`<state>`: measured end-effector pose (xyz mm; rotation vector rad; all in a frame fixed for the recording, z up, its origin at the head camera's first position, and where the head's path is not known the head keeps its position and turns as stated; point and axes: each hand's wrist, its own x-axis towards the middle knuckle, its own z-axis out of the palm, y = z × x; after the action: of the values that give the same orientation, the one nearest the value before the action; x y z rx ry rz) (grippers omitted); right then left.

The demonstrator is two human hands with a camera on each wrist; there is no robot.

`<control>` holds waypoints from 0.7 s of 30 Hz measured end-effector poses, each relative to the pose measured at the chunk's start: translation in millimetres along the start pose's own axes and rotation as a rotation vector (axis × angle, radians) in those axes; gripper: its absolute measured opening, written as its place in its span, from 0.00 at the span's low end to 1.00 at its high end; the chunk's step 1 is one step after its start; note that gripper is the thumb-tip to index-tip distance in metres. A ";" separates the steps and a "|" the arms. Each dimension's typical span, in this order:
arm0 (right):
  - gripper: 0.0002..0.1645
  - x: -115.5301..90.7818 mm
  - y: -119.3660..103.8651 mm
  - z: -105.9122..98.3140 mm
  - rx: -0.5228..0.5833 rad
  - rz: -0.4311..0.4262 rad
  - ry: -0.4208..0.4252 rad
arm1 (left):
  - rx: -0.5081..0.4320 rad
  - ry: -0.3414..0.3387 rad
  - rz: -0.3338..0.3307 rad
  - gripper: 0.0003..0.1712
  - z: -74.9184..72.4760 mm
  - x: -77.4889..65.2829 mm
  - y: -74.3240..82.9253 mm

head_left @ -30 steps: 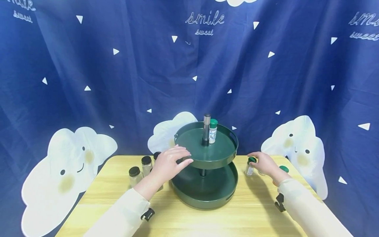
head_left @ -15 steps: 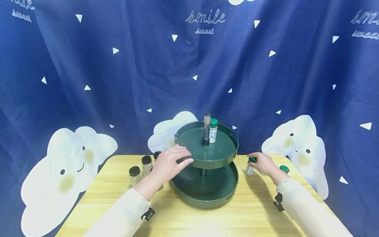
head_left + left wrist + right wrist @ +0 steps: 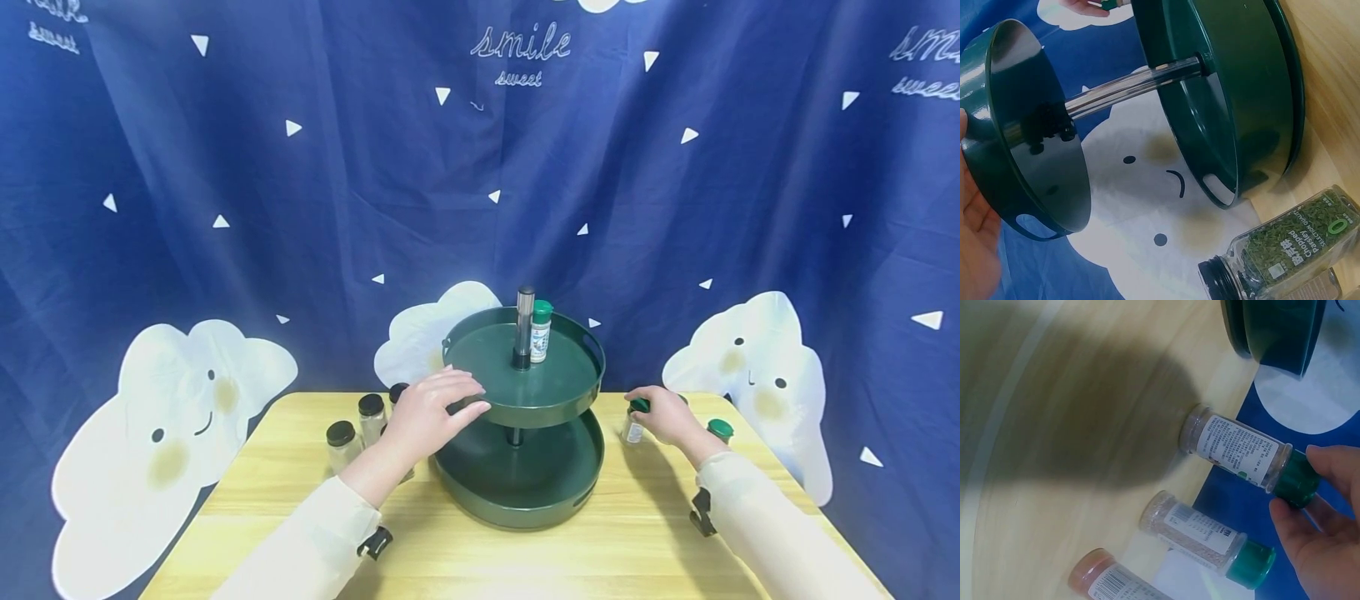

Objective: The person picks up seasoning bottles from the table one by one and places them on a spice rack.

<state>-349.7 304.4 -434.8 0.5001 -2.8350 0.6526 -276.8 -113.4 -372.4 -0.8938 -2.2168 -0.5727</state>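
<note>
A dark green two-tier turntable (image 3: 517,508) stands mid-table. My left hand (image 3: 431,408) holds the upper tier's (image 3: 979,156) rim at its left side, fingers over the edge and thumb against the outer wall. My right hand (image 3: 667,412) pinches the green cap of a seasoning shaker (image 3: 1238,450), thumb on one side and fingers on the other. This shaker is upright with its base at the tabletop. Two similar shakers stand beside it: one with pale contents (image 3: 1194,531) and one with reddish contents (image 3: 1116,584). Another green-capped shaker (image 3: 540,337) stands on the upper tier against the pole.
Several black-capped spice jars (image 3: 342,446) stand left of the turntable, partly behind my left forearm. One is labelled chopped parsley (image 3: 1297,244). The wooden table (image 3: 525,567) ends at the back against a blue curtain (image 3: 375,167) with clouds.
Both hands keep nearly the same places and holds. The right wrist shifts very slightly, showing more of the shakers behind it. The shaker in my right hand stays in place.
</note>
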 end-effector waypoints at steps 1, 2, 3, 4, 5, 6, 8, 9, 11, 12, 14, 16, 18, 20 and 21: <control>0.18 0.1 0.2 0.5 -0.002 -0.003 0.004 | 0.001 0.003 0.003 0.16 0.1 0.0 -0.1; 0.18 0.3 0.5 1.0 -0.003 -0.006 0.008 | 0.002 0.005 0.006 0.16 0.2 0.0 -0.2; 0.18 0.3 0.6 1.3 -0.004 -0.008 0.011 | 0.003 0.008 0.010 0.16 0.3 0.1 -0.3; 0.18 0.5 1.2 1.7 -0.005 -0.008 0.013 | 0.006 0.010 0.013 0.16 0.3 0.1 -0.4; 0.18 0.5 1.2 1.8 -0.005 -0.008 0.013 | 0.007 0.012 0.016 0.15 0.4 0.1 -0.4; 0.17 0.5 1.3 1.9 -0.007 -0.009 0.012 | 0.008 0.014 0.018 0.15 0.4 0.1 -0.4; 0.17 0.3 1.7 1.8 -0.006 -0.005 0.010 | 0.008 0.017 0.021 0.15 0.5 -0.1 -0.5; 0.17 0.1 1.7 1.6 -0.005 -0.002 0.011 | 0.007 0.017 0.022 0.15 0.4 -0.1 -0.4; 0.17 -0.4 2.0 1.6 -0.011 -0.010 0.014 | 0.006 0.017 0.022 0.16 0.3 -0.2 -0.4; 0.17 -0.7 2.1 1.6 -0.014 -0.012 0.017 | 0.005 0.015 0.021 0.16 0.2 -0.1 -0.3; 0.17 -1.4 2.0 1.7 -0.019 -0.014 0.027 | 0.003 0.013 0.019 0.16 -0.2 -0.1 0.1; 0.17 -1.5 2.3 1.9 -0.023 -0.018 0.027 | 0.001 0.012 0.018 0.16 -0.2 0.0 0.3; 0.17 -1.7 1.8 1.0 -0.025 -0.013 0.017 | 0.000 0.011 0.017 0.16 -0.1 0.0 0.4; 0.17 -1.7 1.6 0.4 -0.025 -0.018 0.003 | -0.003 0.011 0.017 0.16 -0.1 -0.1 0.4; 0.17 -1.5 2.1 0.5 -0.027 -0.019 -0.004 | -0.003 0.011 0.017 0.16 0.0 -0.1 0.4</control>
<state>-349.2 306.4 -436.4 0.5236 -2.8353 0.6100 -276.5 -113.2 -372.4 -0.9087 -2.1970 -0.5722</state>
